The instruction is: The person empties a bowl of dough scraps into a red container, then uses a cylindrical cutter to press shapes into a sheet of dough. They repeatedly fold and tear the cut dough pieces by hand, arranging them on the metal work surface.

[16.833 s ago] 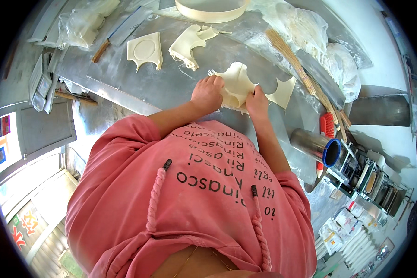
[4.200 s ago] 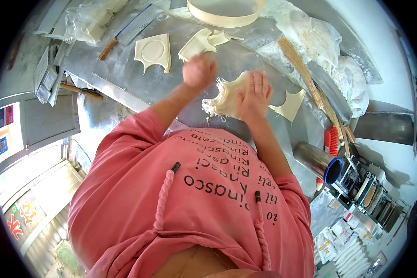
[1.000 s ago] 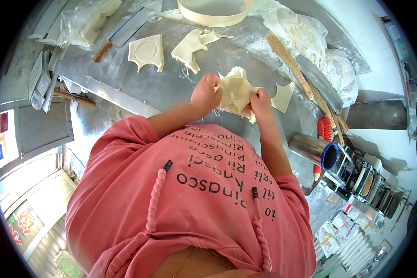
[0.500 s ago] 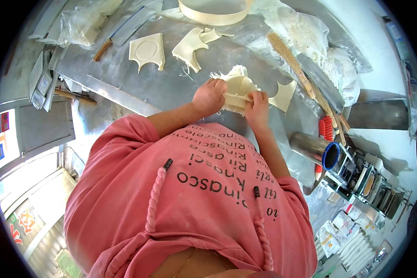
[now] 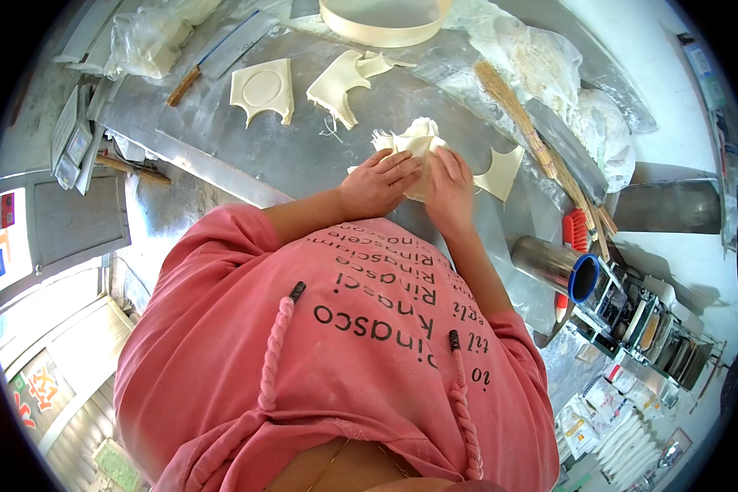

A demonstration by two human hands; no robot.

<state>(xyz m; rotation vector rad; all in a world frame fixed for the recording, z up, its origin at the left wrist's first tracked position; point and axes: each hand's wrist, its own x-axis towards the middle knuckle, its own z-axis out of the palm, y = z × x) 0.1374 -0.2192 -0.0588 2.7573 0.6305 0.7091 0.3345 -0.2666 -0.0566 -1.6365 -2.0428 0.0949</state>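
Observation:
A folded pile of pale dough sheet (image 5: 418,143) with frayed, stringy edges lies on the metal table in front of me. My left hand (image 5: 381,184) rests on its near left part, fingers stretched over it. Beside it, my right hand (image 5: 449,184) presses down on the right part with straight fingers. Both hands hide much of the dough. Just right of them lies a dough scrap (image 5: 502,174) with curved cut-outs. Farther left are a scrap with a round mark (image 5: 266,88) and a hooked, torn scrap (image 5: 336,86).
Flour dusts the metal table (image 5: 213,131). A round pale hoop (image 5: 385,33) stands at the far side, a wooden-handled blade (image 5: 230,51) far left. On the right are a straw brush (image 5: 517,115), plastic bags (image 5: 541,57), a red brush (image 5: 576,228) and a metal cylinder (image 5: 541,261).
My hands have gone from gripping the dough's near edge to lying flat on it. That raised edge is now folded over, and the pile looks more compact.

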